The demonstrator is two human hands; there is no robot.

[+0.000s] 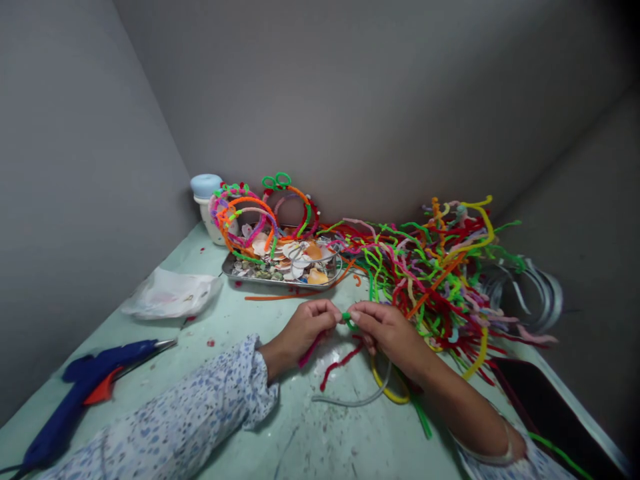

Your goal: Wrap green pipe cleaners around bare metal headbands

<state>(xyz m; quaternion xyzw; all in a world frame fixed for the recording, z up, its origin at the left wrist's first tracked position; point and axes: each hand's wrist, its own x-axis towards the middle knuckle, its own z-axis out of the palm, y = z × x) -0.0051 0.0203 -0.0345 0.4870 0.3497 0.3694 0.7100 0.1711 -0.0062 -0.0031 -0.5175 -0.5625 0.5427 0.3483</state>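
Observation:
My left hand (311,331) and my right hand (386,328) meet above the middle of the table, thumbs and fingers pinched. Between the fingertips shows a short, bent piece of green pipe cleaner (347,319), gripped from both sides. A magenta pipe cleaner (309,352) sticks out below the left palm. From under my right hand curves a thin grey band (350,403), with a yellow pipe cleaner loop (399,399) beside it. A dark red pipe cleaner (340,365) lies below the hands. My fingers hide how these pieces join.
A metal tray (280,283) of shells and pebbles sits behind, with pipe-cleaner-wrapped headbands (250,207) on it. Right is a tangled pipe cleaner pile (425,260), grey hoops (543,297) and a dark flat object (555,420). Left are a glue gun (90,383), plastic bag (173,293) and bottle (207,200).

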